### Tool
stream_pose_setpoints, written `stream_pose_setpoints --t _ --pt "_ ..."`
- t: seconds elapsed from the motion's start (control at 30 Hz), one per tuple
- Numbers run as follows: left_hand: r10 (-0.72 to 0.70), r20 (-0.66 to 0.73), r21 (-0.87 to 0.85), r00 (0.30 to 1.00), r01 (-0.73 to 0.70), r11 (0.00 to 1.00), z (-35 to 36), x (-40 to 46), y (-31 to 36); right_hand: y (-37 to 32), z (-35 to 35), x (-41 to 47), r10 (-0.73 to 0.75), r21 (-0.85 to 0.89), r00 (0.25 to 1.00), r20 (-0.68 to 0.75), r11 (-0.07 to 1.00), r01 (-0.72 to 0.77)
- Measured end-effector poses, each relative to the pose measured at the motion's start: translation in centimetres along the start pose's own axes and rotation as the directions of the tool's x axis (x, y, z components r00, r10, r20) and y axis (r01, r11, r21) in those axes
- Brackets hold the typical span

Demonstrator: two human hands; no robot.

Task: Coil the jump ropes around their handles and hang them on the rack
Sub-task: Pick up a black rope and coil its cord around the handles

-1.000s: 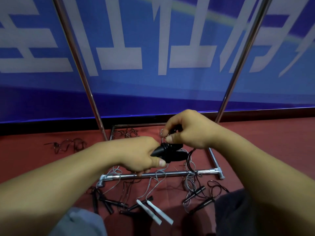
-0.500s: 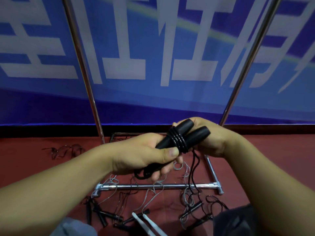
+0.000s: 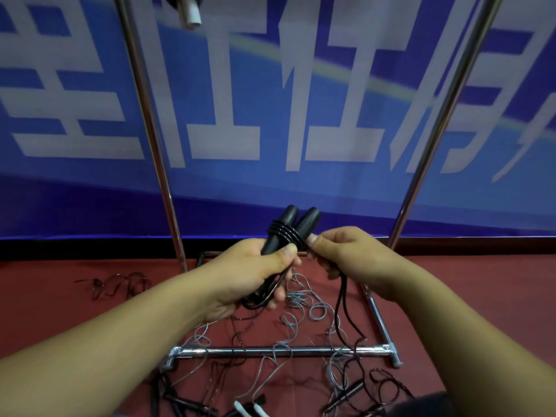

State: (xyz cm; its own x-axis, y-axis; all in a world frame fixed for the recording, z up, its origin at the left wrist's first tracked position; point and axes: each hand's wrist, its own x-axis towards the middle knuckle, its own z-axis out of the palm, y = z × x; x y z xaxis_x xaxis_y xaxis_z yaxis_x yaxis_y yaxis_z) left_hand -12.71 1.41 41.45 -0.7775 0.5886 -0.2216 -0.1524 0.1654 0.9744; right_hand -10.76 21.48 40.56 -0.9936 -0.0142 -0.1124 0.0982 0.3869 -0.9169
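While left hand point(image 3: 255, 275) grips paired black handles point(image 3: 288, 233), four coils wound, right hand point(image 3: 346, 260) at 3 o'clock pinches the black rope point(image 3: 341, 299).

Dim even light, soft blur, wide-angle bending at edges, faint shadows

Both forearms are bare to the frame edge (no sleeves, watch or rings show), nails short.

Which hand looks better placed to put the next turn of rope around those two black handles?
The right hand. It already pinches the black rope right beside the coils, loose rope hanging below it. The left hand is busy gripping the paired handles, so it likely just steadies them.
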Motion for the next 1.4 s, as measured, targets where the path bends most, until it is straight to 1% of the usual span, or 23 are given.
stream_pose_setpoints --t 0.07,0.13,0.27,0.33,0.47,0.53,0.6,0.8,0.87,0.97,1.03,1.13,1.2,1.27,1.33,1.4 --pt "-0.01 -0.024 0.008 1.0 0.011 1.0 0.0 0.1 0.0 0.1 -0.1 -0.1 -0.014 -0.114 0.999 -0.037 0.993 0.01" --pt "-0.019 -0.037 0.018 0.999 0.02 1.0 0.0 0.1 0.0 -0.1 0.0 -0.4 -0.062 -0.245 0.995 -0.076 0.969 0.042" --pt "-0.028 -0.061 0.036 0.998 0.031 0.999 -0.5 0.4 -0.2 -0.7 0.6 -1.2 -0.252 -0.538 0.962 -0.103 0.828 0.16" --pt "-0.025 -0.085 0.082 0.996 0.032 0.996 -0.7 0.5 -0.2 -0.8 0.9 -1.6 -0.321 -0.612 0.944 -0.074 0.762 0.211" --pt "-0.026 -0.098 0.128 0.995 0.039 0.991 -0.5 0.4 0.0 -0.7 1.1 -1.8 -0.383 -0.728 0.923 -0.017 0.638 0.252" --pt "-0.026 -0.092 0.139 0.995 0.039 0.99 -0.5 0.3 0.3 -0.8 1.1 -1.8 -0.402 -0.744 0.915 -0.018 0.617 0.257" --pt "-0.031 -0.09 0.141 0.995 0.044 0.989 -0.5 0.3 0.5 -0.8 1.1 -2.0 -0.407 -0.742 0.913 -0.022 0.619 0.258" --pt "-0.023 -0.091 0.126 0.996 0.034 0.991 -0.9 0.3 0.7 -1.0 0.9 -2.3 -0.367 -0.658 0.925 -0.099 0.721 0.215" --pt "-0.022 -0.103 0.101 0.994 0.032 0.994 -1.0 0.4 0.6 -1.0 0.9 -2.3 -0.355 -0.666 0.929 -0.102 0.718 0.201" --pt "-0.021 -0.121 0.041 0.992 0.027 0.999 -1.1 0.6 0.4 -1.1 1.1 -2.3 -0.385 -0.687 0.917 -0.102 0.694 0.215" --pt "-0.015 -0.136 0.062 0.991 0.023 0.998 -1.3 0.8 0.2 -1.2 1.1 -2.2 -0.438 -0.717 0.895 -0.091 0.652 0.247" --pt "0.003 -0.16 0.145 0.987 0.021 0.989 -1.6 0.9 0.2 -1.4 1.2 -2.3 -0.537 -0.801 0.842 -0.044 0.523 0.291" --pt "0.011 -0.177 0.192 0.984 0.024 0.981 -1.6 0.9 0.3 -1.5 1.2 -2.5 -0.571 -0.845 0.821 -0.004 0.441 0.303" --pt "0.022 -0.201 0.223 0.979 0.024 0.975 -1.7 1.0 0.3 -1.8 1.4 -2.8 -0.587 -0.876 0.809 0.016 0.382 0.294" --pt "0.047 -0.244 0.267 0.969 0.02 0.964 -2.0 1.2 0.3 -2.2 1.7 -3.2 -0.566 -0.889 0.824 -0.003 0.38 0.257" --pt "0.054 -0.293 0.291 0.955 0.035 0.956 -2.5 1.5 0.3 -2.3 1.9 -3.5 -0.55 -0.874 0.833 -0.051 0.428 0.229"
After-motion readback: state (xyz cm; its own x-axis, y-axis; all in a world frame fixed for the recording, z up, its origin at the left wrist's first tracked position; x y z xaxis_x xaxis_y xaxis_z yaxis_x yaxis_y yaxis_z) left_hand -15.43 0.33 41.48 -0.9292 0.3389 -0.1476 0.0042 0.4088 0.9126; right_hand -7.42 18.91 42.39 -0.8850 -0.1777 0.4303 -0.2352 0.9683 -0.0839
